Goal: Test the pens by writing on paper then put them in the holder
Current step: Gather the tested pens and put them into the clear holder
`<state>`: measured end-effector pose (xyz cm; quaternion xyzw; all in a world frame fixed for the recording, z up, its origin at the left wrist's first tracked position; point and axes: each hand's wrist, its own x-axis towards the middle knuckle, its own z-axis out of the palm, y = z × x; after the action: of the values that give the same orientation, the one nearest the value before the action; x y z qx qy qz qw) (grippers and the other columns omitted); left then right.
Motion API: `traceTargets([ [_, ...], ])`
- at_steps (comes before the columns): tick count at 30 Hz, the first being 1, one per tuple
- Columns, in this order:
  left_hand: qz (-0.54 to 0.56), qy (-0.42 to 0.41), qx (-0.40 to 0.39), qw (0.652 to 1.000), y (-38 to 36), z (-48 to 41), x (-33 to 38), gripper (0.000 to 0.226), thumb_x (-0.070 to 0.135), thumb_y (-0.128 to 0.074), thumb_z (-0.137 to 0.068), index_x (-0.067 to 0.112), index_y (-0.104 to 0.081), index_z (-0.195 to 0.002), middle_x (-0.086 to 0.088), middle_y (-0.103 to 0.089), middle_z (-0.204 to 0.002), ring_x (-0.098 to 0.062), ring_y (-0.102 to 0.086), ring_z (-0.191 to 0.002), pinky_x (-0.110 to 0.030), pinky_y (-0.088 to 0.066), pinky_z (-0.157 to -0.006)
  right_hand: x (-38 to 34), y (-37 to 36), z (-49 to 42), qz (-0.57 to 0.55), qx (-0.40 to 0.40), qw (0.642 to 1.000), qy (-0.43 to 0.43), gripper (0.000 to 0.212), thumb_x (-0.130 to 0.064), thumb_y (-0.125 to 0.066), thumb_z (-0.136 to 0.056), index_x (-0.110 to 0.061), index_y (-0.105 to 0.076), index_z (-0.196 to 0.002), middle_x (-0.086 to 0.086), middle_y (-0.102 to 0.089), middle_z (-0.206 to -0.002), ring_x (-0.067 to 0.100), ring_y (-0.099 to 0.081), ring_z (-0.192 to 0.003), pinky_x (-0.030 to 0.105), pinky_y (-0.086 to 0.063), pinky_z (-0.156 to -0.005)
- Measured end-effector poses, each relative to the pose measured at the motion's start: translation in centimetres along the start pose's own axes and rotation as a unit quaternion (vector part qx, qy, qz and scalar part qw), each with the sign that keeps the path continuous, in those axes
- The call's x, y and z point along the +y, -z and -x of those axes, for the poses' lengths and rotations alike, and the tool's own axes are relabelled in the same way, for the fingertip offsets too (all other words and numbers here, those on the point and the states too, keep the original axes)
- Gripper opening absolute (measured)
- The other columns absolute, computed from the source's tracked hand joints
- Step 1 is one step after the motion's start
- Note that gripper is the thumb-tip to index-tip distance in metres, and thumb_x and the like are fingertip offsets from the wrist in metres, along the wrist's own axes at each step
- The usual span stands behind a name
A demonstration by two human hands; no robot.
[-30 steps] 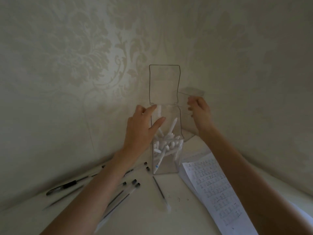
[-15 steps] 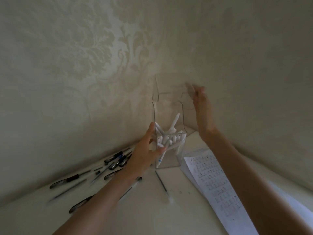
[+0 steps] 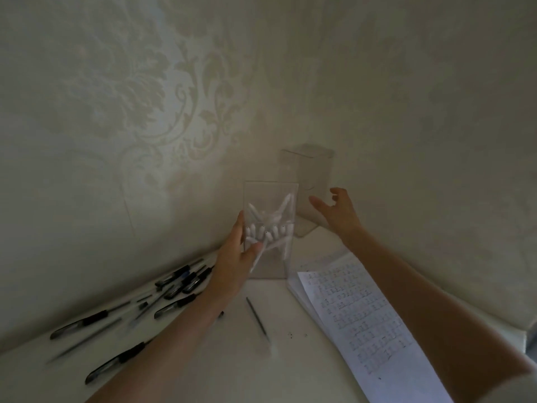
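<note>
Patterned wallpaper (image 3: 174, 97) backs a white worktop (image 3: 203, 373). Head view: the left grip (image 3: 235, 257) clasps the clear holder (image 3: 273, 266), which stands upright near the wall with white pens (image 3: 270, 228) inside. The right grip (image 3: 340, 213) is spread wide, holding nothing, beside a second clear box (image 3: 312, 170). Dark pens (image 3: 180, 283) lie to the left of the holder and written paper (image 3: 363, 315) to the right.

Damask wallpaper (image 3: 174, 91) — pale table (image 3: 220, 373) beneath.
</note>
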<state>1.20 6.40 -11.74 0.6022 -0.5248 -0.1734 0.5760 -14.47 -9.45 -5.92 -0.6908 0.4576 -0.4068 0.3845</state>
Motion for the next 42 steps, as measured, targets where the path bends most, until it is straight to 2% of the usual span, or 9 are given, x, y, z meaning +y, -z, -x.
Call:
traceTargets([
  [5,0.073,-0.003,0.051,0.996,-1.1,-1.5,0.2,0.057,0.018,-0.071,-0.080,0.026,-0.041,-0.128,0.009,-0.053,-0.123,-0.002,-0.051,-0.114,-0.014,-0.045,-0.087,0.5,-3.0,-4.2,-0.028,0.020,0.999,-0.024,0.107,-0.037,-0.078,-0.073,-0.011,-0.008,-0.149,0.018,-0.017,-0.151,0.032,-0.028,-0.137,0.038,-0.030,-0.108],
  [12,0.101,0.008,0.085,0.991,-1.9,-2.6,0.1,0.051,0.007,-0.080,-0.070,0.032,-0.046,-0.100,0.009,-0.057,-0.098,-0.005,-0.057,-0.090,-0.009,-0.045,-0.069,2.0,-5.1,-6.9,0.034,0.094,0.995,0.018,0.107,-0.044,-0.076,-0.072,-0.009,-0.009,-0.148,0.023,-0.021,-0.147,0.037,-0.026,-0.134,0.038,-0.026,-0.111],
  [19,0.112,0.016,0.054,0.992,-1.4,-2.1,0.4,0.056,0.011,-0.079,-0.069,0.038,-0.043,-0.102,0.012,-0.054,-0.105,0.005,-0.055,-0.093,-0.007,-0.044,-0.069,3.0,-4.3,-6.7,-0.022,0.007,1.000,-0.002,0.113,-0.052,-0.077,-0.066,-0.029,-0.004,-0.150,0.012,-0.031,-0.149,0.031,-0.028,-0.137,0.050,-0.029,-0.111],
  [23,0.105,0.037,0.043,0.993,-1.0,-2.5,-0.1,0.058,0.019,-0.080,-0.069,0.027,-0.045,-0.115,0.008,-0.057,-0.111,0.003,-0.055,-0.098,-0.005,-0.043,-0.070,2.1,-2.6,-5.8,-0.034,0.038,0.999,-0.001,0.110,-0.055,-0.078,-0.062,-0.035,-0.011,-0.148,0.011,-0.041,-0.139,0.030,-0.037,-0.129,0.050,-0.034,-0.106],
  [27,0.080,0.047,0.033,0.995,-1.3,-4.0,-0.3,0.063,0.022,-0.079,-0.071,0.025,-0.040,-0.121,0.020,-0.053,-0.107,0.014,-0.050,-0.090,0.000,-0.040,-0.066,2.1,1.5,-3.5,-0.030,0.057,0.998,0.025,0.103,-0.051,-0.078,-0.067,-0.037,-0.014,-0.146,0.006,-0.041,-0.135,0.025,-0.039,-0.126,0.047,-0.036,-0.105],
  [32,0.052,0.060,-0.011,0.997,-3.5,-8.6,-0.9,0.055,0.013,-0.077,-0.074,0.018,-0.038,-0.113,0.013,-0.049,-0.100,-0.003,-0.051,-0.090,0.000,-0.040,-0.065,2.9,5.7,-0.7,-0.004,0.061,0.997,0.043,0.099,-0.040,-0.080,-0.069,-0.035,-0.017,-0.146,-0.001,-0.040,-0.125,0.019,-0.038,-0.124,0.037,-0.035,-0.104],
  [37,0.053,0.071,-0.039,0.995,-7.3,-12.9,-1.8,0.046,0.004,-0.073,-0.076,0.003,-0.042,-0.111,-0.017,-0.051,-0.123,-0.014,-0.051,-0.094,-0.009,-0.043,-0.071,4.7,7.0,0.0,-0.028,0.091,0.995,0.027,0.097,-0.030,-0.083,-0.067,-0.034,-0.024,-0.144,0.002,-0.043,-0.124,0.020,-0.044,-0.119,0.034,-0.039,-0.097],
  [40,0.089,0.069,-0.042,0.993,-8.8,-14.0,-1.9,0.051,0.007,-0.076,-0.072,0.001,-0.042,-0.110,-0.023,-0.050,-0.124,-0.017,-0.053,-0.092,-0.013,-0.043,-0.076,5.3,6.9,0.3,-0.038,0.094,0.994,0.038,0.092,-0.030,-0.081,-0.069,-0.034,-0.026,-0.143,0.001,-0.041,-0.126,0.018,-0.044,-0.117,0.035,-0.042,-0.095],
  [42,0.058,0.072,-0.062,0.994,-9.0,-13.8,-2.2,0.071,0.019,-0.077,-0.074,0.003,-0.034,-0.129,-0.018,-0.044,-0.135,-0.023,-0.050,-0.113,-0.023,-0.042,-0.091,5.9,6.7,0.6,-0.052,0.099,0.993,0.040,0.091,-0.037,-0.080,-0.066,-0.036,-0.028,-0.141,0.002,-0.042,-0.130,0.018,-0.045,-0.119,0.036,-0.044,-0.095],
])
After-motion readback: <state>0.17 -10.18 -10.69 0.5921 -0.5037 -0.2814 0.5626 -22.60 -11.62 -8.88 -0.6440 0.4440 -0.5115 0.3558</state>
